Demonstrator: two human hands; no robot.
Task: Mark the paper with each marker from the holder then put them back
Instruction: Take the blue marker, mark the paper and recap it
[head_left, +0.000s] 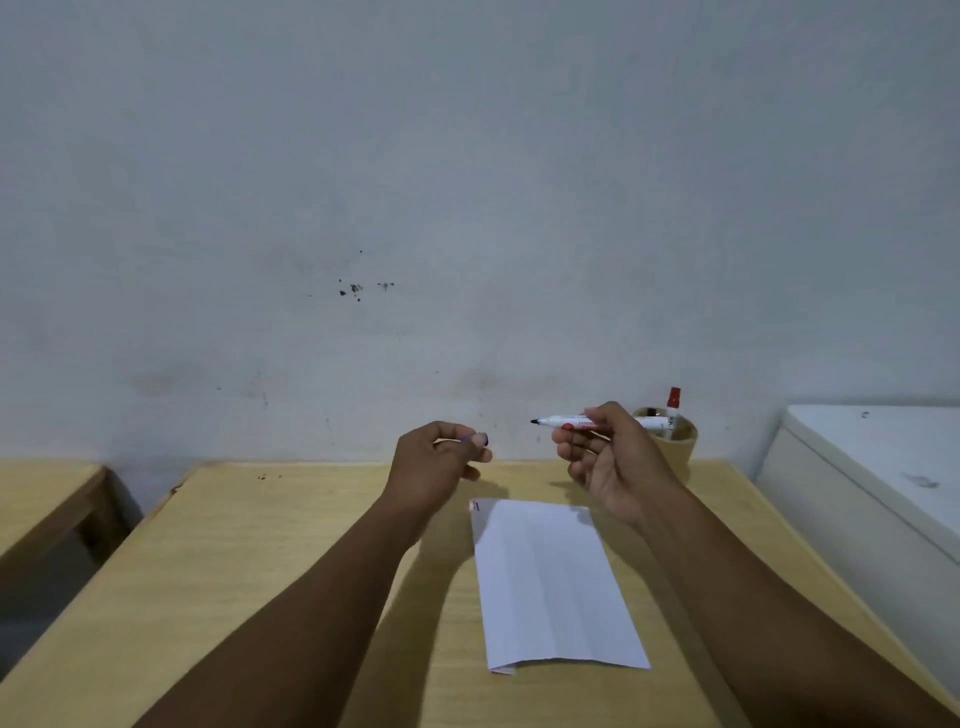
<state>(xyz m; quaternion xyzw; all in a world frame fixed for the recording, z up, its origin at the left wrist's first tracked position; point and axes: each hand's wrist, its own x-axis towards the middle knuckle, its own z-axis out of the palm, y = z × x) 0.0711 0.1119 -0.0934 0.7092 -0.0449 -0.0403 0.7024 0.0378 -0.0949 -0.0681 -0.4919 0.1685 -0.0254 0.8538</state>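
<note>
My right hand (605, 460) holds an uncapped white marker (558, 420) level above the table, its dark tip pointing left. My left hand (439, 460) is closed around the marker's cap (482, 439), of which only a small dark-blue end shows between the fingers. A gap separates cap and tip. A white sheet of paper (550, 582) lies on the wooden table (260, 545) below both hands, with a small mark at its far left corner. Behind my right hand stands a round tan holder (675, 447) with a red-capped marker (674, 402) upright in it.
A plain wall runs along the table's far edge. A white cabinet or appliance (872, 467) stands close at the right. Another wooden table (41, 499) sits to the left across a gap.
</note>
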